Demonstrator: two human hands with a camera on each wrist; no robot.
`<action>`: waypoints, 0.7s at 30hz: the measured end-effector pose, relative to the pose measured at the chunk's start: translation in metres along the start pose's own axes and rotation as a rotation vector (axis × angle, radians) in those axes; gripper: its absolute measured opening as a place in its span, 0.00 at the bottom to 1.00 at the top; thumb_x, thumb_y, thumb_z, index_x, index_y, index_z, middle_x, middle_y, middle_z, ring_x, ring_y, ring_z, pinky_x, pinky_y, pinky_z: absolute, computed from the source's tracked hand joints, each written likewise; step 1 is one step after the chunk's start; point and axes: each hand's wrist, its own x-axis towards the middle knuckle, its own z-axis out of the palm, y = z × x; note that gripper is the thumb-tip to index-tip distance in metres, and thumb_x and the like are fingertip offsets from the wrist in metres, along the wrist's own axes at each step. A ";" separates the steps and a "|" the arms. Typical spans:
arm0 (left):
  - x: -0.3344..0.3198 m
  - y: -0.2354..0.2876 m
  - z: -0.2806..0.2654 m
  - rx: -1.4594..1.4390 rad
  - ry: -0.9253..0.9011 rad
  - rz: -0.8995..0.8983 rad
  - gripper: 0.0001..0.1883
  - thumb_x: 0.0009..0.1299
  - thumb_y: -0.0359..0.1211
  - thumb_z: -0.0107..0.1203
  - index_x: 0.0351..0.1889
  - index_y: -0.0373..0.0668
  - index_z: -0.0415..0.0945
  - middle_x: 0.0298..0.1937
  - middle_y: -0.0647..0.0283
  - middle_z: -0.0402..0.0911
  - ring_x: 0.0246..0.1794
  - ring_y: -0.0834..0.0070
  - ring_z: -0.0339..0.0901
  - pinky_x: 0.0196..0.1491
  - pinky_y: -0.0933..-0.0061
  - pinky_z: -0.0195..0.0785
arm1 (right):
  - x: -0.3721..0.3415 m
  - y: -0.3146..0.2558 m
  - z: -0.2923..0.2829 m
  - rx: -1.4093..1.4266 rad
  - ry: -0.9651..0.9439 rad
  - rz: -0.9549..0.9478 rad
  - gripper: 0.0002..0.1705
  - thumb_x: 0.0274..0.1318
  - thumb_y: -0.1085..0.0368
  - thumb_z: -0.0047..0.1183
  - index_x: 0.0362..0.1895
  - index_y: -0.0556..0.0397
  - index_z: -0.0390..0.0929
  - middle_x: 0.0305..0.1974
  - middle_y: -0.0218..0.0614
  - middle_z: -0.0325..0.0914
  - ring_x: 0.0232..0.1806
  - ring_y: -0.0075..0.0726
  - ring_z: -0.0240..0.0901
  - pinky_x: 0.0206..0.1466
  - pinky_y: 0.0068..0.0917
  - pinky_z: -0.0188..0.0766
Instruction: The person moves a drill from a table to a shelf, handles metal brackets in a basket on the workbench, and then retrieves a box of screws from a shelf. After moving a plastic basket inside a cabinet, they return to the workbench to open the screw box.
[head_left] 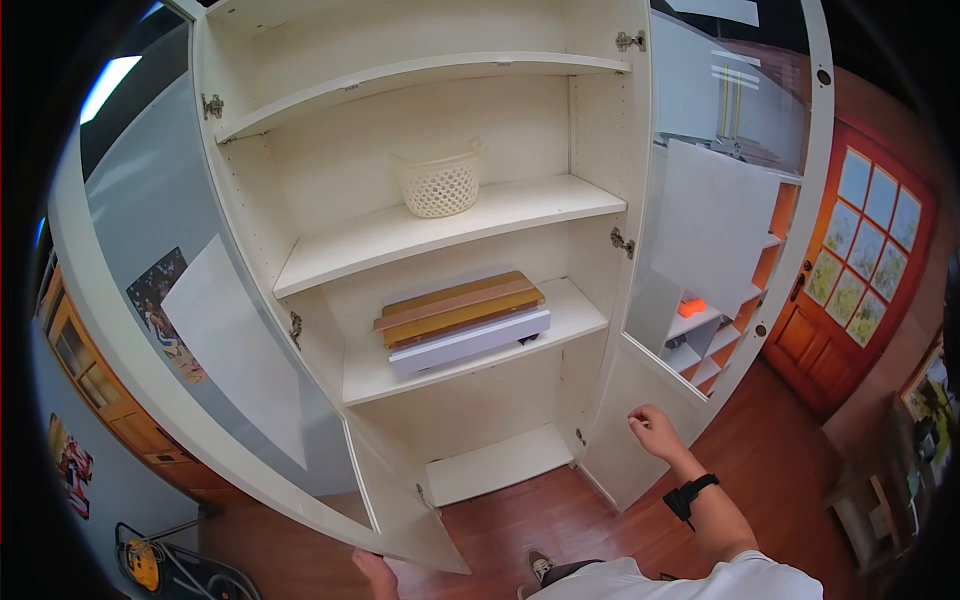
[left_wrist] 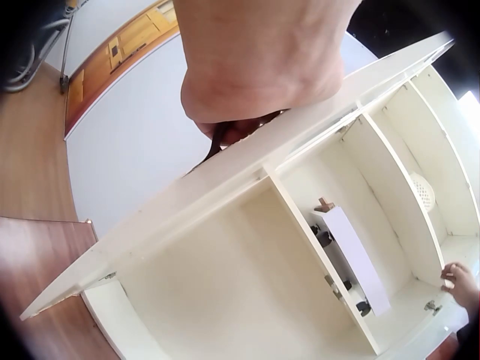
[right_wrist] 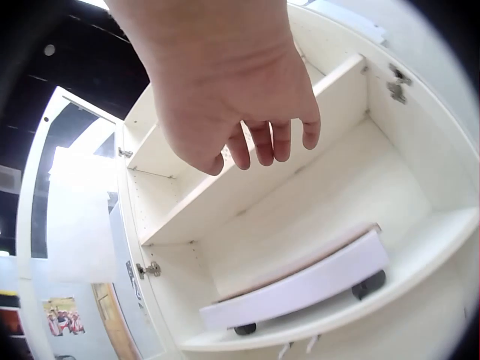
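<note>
A tall white cabinet stands with both glass-paned doors swung wide. My left hand (head_left: 375,572) is at the outer edge of the left door (head_left: 408,515). In the left wrist view its fingers are mostly hidden, curled at a dark handle (left_wrist: 217,142) on the door's outer face. My right hand (head_left: 655,432) hangs free in front of the right door (head_left: 640,425), fingers loosely bent with nothing in them. Brown and mustard boards (head_left: 460,308) lie on a pale lilac board (head_left: 470,342) with dark feet, on a middle shelf (head_left: 575,325).
A cream woven basket (head_left: 440,188) sits on the shelf above. White sheets (head_left: 715,215) cover part of the door glass. An orange-red door (head_left: 850,270) is at the right, and a yellow-and-black wheeled machine (head_left: 143,566) stands at lower left on the wooden floor.
</note>
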 end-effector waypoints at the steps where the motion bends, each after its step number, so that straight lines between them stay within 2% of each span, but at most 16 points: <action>1: 0.000 -0.003 0.000 0.009 -0.017 -0.001 0.19 0.73 0.41 0.37 0.37 0.33 0.69 0.37 0.61 0.72 0.40 0.74 0.70 0.41 0.72 0.66 | -0.019 0.025 -0.013 0.049 0.011 0.157 0.11 0.54 0.63 0.49 0.33 0.59 0.74 0.29 0.39 0.74 0.35 0.38 0.73 0.39 0.30 0.70; 2: 0.000 -0.005 0.000 0.014 -0.034 -0.021 0.19 0.73 0.41 0.37 0.37 0.33 0.69 0.37 0.61 0.72 0.40 0.74 0.70 0.41 0.72 0.66 | -0.037 0.049 -0.031 0.095 0.021 0.314 0.11 0.55 0.63 0.48 0.32 0.59 0.75 0.26 0.35 0.73 0.31 0.33 0.73 0.36 0.28 0.70; 4: -0.005 -0.006 0.001 0.106 0.032 -0.018 0.19 0.73 0.42 0.36 0.41 0.33 0.68 0.41 0.59 0.71 0.42 0.73 0.70 0.45 0.71 0.66 | -0.065 0.109 -0.071 0.402 0.195 0.563 0.11 0.59 0.60 0.45 0.32 0.53 0.74 0.23 0.29 0.72 0.27 0.26 0.71 0.31 0.25 0.68; 6: -0.011 0.000 0.014 0.013 0.062 -0.053 0.20 0.74 0.43 0.36 0.42 0.33 0.67 0.41 0.59 0.71 0.43 0.72 0.71 0.46 0.71 0.66 | -0.079 0.126 -0.126 0.447 0.402 0.668 0.14 0.61 0.55 0.43 0.30 0.50 0.73 0.25 0.30 0.73 0.24 0.25 0.68 0.26 0.23 0.64; 8: -0.012 0.002 0.020 -0.082 0.104 -0.068 0.20 0.74 0.43 0.35 0.43 0.33 0.67 0.42 0.58 0.71 0.43 0.71 0.71 0.48 0.71 0.66 | -0.073 0.160 -0.170 0.603 0.614 0.668 0.17 0.62 0.50 0.41 0.29 0.47 0.72 0.25 0.28 0.73 0.23 0.23 0.66 0.26 0.23 0.62; 10: -0.011 -0.002 0.017 -0.091 -0.011 -0.074 0.20 0.74 0.43 0.34 0.42 0.34 0.68 0.39 0.60 0.71 0.40 0.73 0.71 0.45 0.72 0.67 | -0.057 0.165 -0.199 0.684 0.720 0.652 0.20 0.63 0.48 0.37 0.37 0.48 0.74 0.35 0.29 0.76 0.38 0.27 0.72 0.38 0.26 0.64; 11: -0.011 -0.004 0.015 -0.089 -0.001 -0.071 0.20 0.74 0.43 0.34 0.42 0.34 0.68 0.39 0.60 0.71 0.40 0.73 0.71 0.45 0.72 0.67 | -0.047 0.160 -0.203 0.686 0.709 0.652 0.20 0.63 0.48 0.37 0.37 0.48 0.74 0.35 0.29 0.76 0.38 0.27 0.72 0.38 0.26 0.64; 13: -0.010 -0.006 0.014 -0.017 -0.058 -0.094 0.19 0.74 0.43 0.35 0.42 0.35 0.68 0.36 0.63 0.72 0.37 0.76 0.71 0.41 0.74 0.67 | -0.026 0.150 -0.205 0.716 0.729 0.571 0.27 0.62 0.42 0.34 0.52 0.48 0.70 0.52 0.33 0.70 0.55 0.33 0.65 0.55 0.35 0.57; 14: -0.011 -0.006 0.015 -0.016 -0.046 -0.087 0.19 0.74 0.43 0.35 0.42 0.35 0.68 0.36 0.63 0.72 0.37 0.76 0.71 0.41 0.74 0.67 | -0.017 0.145 -0.203 0.723 0.716 0.569 0.27 0.62 0.42 0.34 0.52 0.48 0.70 0.52 0.33 0.70 0.55 0.33 0.65 0.55 0.35 0.57; 16: -0.014 -0.006 0.020 -0.020 -0.064 -0.071 0.20 0.74 0.43 0.34 0.42 0.35 0.69 0.34 0.65 0.72 0.34 0.78 0.70 0.39 0.76 0.67 | 0.004 0.143 -0.198 0.787 0.643 0.516 0.33 0.62 0.38 0.31 0.61 0.47 0.62 0.63 0.35 0.58 0.63 0.37 0.54 0.63 0.41 0.45; 20: -0.020 -0.002 0.035 -0.042 0.012 -0.073 0.20 0.74 0.44 0.34 0.42 0.35 0.69 0.36 0.64 0.72 0.36 0.76 0.71 0.39 0.75 0.67 | 0.041 0.169 -0.195 1.003 0.535 0.455 0.36 0.62 0.36 0.28 0.62 0.48 0.61 0.64 0.36 0.58 0.64 0.37 0.54 0.59 0.40 0.51; 21: -0.021 -0.002 0.042 -0.076 0.100 -0.078 0.21 0.74 0.45 0.34 0.43 0.35 0.69 0.36 0.63 0.72 0.37 0.76 0.72 0.40 0.75 0.67 | 0.049 0.179 -0.195 1.062 0.480 0.464 0.34 0.62 0.39 0.31 0.63 0.48 0.60 0.62 0.35 0.60 0.63 0.37 0.57 0.57 0.38 0.55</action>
